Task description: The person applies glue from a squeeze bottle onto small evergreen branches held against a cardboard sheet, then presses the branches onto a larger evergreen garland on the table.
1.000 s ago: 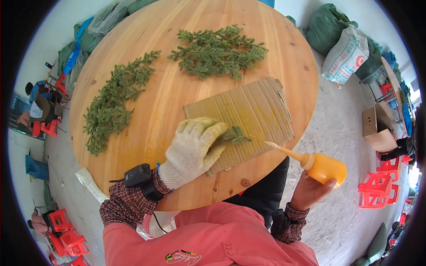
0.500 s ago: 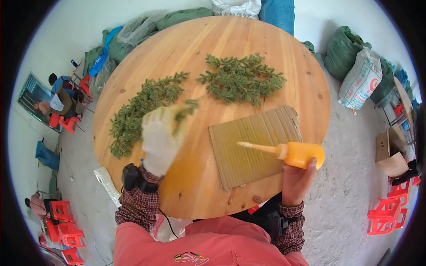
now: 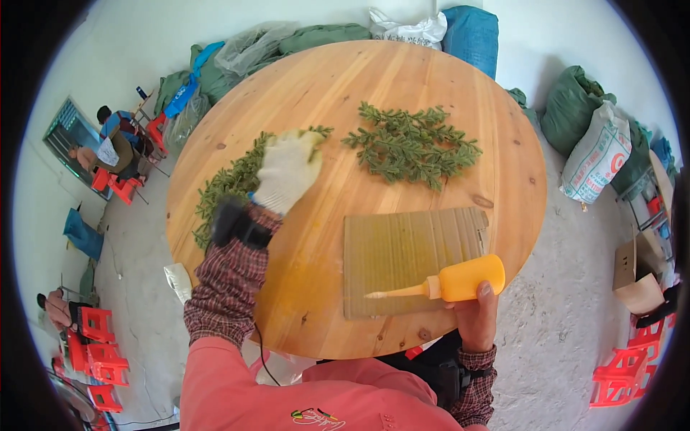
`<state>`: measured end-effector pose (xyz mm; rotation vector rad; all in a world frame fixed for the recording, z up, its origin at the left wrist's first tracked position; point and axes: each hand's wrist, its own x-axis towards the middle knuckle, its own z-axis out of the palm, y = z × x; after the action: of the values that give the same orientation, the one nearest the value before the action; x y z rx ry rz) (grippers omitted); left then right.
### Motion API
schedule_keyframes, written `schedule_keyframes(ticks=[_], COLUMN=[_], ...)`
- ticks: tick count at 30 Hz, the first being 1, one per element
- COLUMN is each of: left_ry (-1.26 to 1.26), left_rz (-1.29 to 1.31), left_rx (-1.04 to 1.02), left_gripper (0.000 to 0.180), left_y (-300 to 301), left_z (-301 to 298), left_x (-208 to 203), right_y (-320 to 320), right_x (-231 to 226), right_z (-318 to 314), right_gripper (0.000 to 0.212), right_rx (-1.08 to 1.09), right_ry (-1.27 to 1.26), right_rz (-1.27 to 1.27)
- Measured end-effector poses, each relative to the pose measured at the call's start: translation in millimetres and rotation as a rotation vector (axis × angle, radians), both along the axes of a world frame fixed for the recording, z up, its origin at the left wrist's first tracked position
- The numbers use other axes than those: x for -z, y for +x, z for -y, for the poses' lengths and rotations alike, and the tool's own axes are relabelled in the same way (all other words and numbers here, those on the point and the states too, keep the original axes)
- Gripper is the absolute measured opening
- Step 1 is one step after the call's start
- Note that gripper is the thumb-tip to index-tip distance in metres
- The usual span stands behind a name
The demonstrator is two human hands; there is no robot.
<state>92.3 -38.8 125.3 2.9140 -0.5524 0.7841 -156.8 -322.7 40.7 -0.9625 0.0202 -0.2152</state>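
My left hand (image 3: 289,171), in a white glove with yellowish fingers, reaches over the far end of the left pile of green artificial fir sprigs (image 3: 228,188). Its fingers point down and are partly hidden, so I cannot make out whether they hold a sprig. Bare, my right hand (image 3: 477,316) grips a yellow squeeze bottle (image 3: 467,279) at its base. The bottle lies tilted, its long pale nozzle pointing left over a piece of corrugated cardboard (image 3: 392,248) with yellowish stains. A second group of fir sprigs (image 3: 417,144) is spread beyond the cardboard.
Everything lies on a round wooden table (image 3: 316,287). Green sacks (image 3: 575,108), a white sack (image 3: 595,154) and a blue sack (image 3: 471,39) stand around it. Red stools (image 3: 622,373) and an open carton (image 3: 636,269) are at the right. People (image 3: 118,136) sit at the far left.
My left hand has moved away from me, onto the far end of the left pile; it carried a sprig before. The bottle has come nearer me, and the cardboard has turned and shifted nearer.
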Motion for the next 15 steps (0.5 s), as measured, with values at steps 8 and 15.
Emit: schedule_keyframes(ticks=[8, 15], left_ry=[0.054, -0.015], left_rz=[0.122, 0.046], left_rx=[0.036, -0.052], left_gripper=[0.024, 0.019], left_y=[60, 74], left_z=[48, 58], left_x=[59, 73], right_y=[-7, -6], right_x=[9, 9], right_z=[1, 1], right_gripper=[0.046, 0.048], right_rx=[0.075, 0.042], right_ry=[0.232, 0.238], right_rz=[0.019, 0.061])
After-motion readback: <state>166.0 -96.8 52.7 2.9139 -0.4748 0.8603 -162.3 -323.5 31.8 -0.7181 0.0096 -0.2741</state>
